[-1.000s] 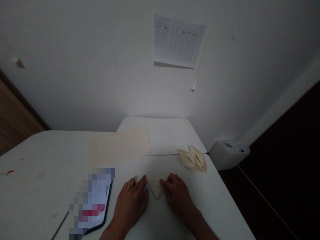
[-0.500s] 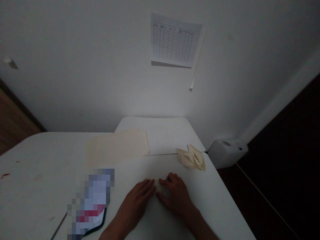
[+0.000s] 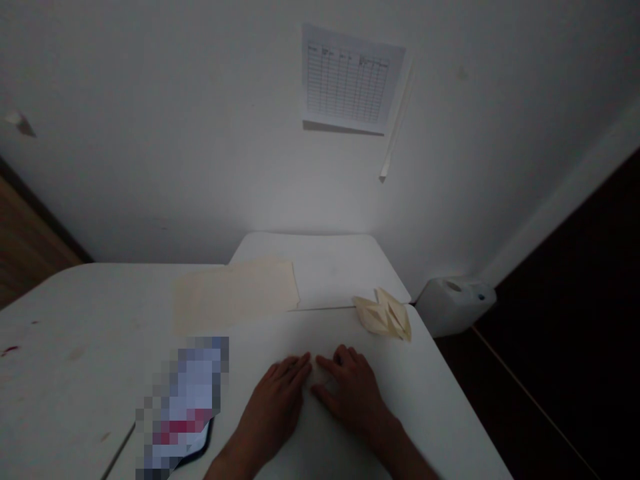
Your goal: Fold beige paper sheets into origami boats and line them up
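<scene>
My left hand (image 3: 281,399) is low over the white tabletop, its fingers stretched out and close together, pointing towards my right hand. My right hand (image 3: 351,390) faces it across a narrow gap. Its index finger and thumb are held apart, while the other fingers curl in. A pale patch shows in the gap, too faint against the table (image 3: 320,327) to tell whether it is paper. Beyond my right hand, a folded cream paper shape (image 3: 384,316) with pointed flaps rests near the right edge.
Flat cream paper sheets (image 3: 235,293) lie at the back left. A phone (image 3: 197,443), mostly blurred out, is left of my left hand. A printed chart (image 3: 347,83) hangs on the wall. Right of the table stands a white plastic container (image 3: 453,310).
My left hand has shifted slightly, its fingertips moving up and closer to the right index finger. My right hand has barely moved, and the papers and phone stay in place.
</scene>
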Tool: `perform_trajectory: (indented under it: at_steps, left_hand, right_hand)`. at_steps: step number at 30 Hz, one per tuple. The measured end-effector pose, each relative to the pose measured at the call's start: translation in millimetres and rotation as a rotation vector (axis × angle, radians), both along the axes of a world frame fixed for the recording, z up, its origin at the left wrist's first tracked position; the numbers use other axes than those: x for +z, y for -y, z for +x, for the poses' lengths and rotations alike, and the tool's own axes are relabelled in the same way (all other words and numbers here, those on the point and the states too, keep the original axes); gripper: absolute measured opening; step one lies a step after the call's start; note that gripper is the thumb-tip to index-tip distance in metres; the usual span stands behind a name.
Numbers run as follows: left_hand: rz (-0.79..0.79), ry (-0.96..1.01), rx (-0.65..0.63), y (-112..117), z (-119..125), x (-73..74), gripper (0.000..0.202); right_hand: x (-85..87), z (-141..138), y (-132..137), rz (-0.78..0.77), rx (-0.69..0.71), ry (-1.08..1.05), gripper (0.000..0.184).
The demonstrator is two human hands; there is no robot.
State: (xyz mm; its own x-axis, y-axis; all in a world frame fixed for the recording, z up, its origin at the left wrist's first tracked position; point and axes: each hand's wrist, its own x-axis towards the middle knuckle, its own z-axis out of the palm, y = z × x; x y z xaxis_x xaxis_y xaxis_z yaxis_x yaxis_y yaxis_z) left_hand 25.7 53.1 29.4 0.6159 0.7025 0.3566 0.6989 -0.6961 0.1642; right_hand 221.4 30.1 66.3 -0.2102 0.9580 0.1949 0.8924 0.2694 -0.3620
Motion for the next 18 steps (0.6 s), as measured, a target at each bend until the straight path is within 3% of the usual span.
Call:
perform_trajectory:
  at_steps: [8,18]
  left_hand:
    - [0.024,0.032,0.082,1.6,-0.7,1.5,0.05]
    - [0.012,0.046,0.113,-0.3,1.3,4.3,0.038]
  right_hand:
    - [-7.1,-0.2,7.9,0.022,-0.094,0.04,0.036]
    - [-16.1,31.2,19.1,0.064,-0.168,0.095,0.028]
